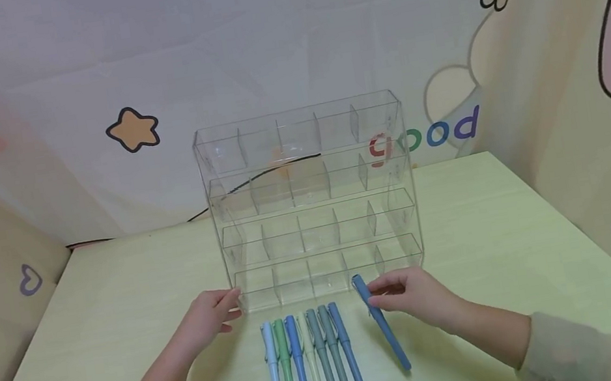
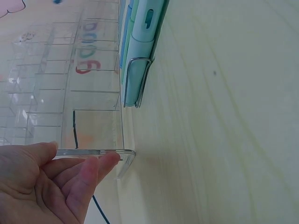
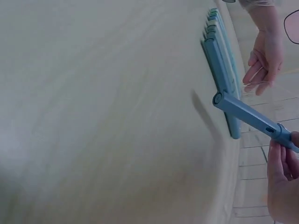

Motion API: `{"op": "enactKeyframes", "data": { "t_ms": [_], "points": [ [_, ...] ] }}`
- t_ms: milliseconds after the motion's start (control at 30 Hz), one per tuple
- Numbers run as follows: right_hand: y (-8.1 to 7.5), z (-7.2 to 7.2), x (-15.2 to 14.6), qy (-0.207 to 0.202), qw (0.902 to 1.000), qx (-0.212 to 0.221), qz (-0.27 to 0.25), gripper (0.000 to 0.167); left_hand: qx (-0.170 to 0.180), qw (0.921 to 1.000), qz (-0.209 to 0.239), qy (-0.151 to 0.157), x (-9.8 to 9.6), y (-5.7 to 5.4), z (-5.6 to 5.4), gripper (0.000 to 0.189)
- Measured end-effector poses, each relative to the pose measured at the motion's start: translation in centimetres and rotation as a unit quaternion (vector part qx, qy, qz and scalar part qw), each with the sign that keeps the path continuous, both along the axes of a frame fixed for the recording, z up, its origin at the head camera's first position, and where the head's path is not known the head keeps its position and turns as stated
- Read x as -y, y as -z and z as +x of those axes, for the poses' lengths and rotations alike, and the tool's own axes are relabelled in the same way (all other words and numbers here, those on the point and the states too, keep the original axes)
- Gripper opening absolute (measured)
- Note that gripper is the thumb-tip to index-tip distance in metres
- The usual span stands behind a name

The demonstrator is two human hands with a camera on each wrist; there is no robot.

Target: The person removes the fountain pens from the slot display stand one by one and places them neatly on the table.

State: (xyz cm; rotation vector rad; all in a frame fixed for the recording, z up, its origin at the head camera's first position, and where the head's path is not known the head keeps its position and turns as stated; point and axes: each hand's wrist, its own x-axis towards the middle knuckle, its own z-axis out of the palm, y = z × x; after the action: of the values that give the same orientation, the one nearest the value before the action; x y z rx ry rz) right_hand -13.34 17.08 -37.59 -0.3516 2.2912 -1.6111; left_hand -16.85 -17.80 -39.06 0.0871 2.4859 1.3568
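My right hand pinches a blue capped pen near its clip end, in front of the rack's lower right part. The pen slants, its other end lower and nearer me; it also shows in the right wrist view. My left hand touches the lower left side of a clear compartment rack with fairly straight fingers. In the left wrist view, fingertips lie along the rack's edge. Between the hands, several pens lie side by side, including a light blue pen and a green pen.
The rack stands upright on the pale wooden table, with stepped rows of see-through compartments. A printed cloth backdrop hangs behind it, and patterned side panels flank the table.
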Motion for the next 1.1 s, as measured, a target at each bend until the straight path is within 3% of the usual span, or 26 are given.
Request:
{"op": "enactKeyframes", "data": {
  "t_ms": [200, 333, 667, 1100],
  "points": [
    [2.7, 0.0, -0.3, -0.004, 0.9973, 0.067, -0.028, 0.032, -0.001, 1.0000, -0.001, 0.003, 0.0, 0.0, -0.1, 0.039],
    [3.4, -0.1, -0.1, 0.003, 0.9973, 0.072, 0.016, 0.030, 0.000, 1.0000, -0.003, 0.001, 0.0, 0.0, -0.1, 0.039],
    [3.5, -0.5, 0.2, -0.025, 0.9883, -0.020, 0.149, 0.020, 0.004, 1.0000, -0.005, 0.001, -0.1, 0.0, -0.2, 0.040],
    [3.6, -0.9, 1.8, -0.031, 0.9883, -0.037, 0.145, 0.023, -0.001, 1.0000, -0.005, 0.007, -0.2, -0.5, 0.2, 0.039]
  ]
}}
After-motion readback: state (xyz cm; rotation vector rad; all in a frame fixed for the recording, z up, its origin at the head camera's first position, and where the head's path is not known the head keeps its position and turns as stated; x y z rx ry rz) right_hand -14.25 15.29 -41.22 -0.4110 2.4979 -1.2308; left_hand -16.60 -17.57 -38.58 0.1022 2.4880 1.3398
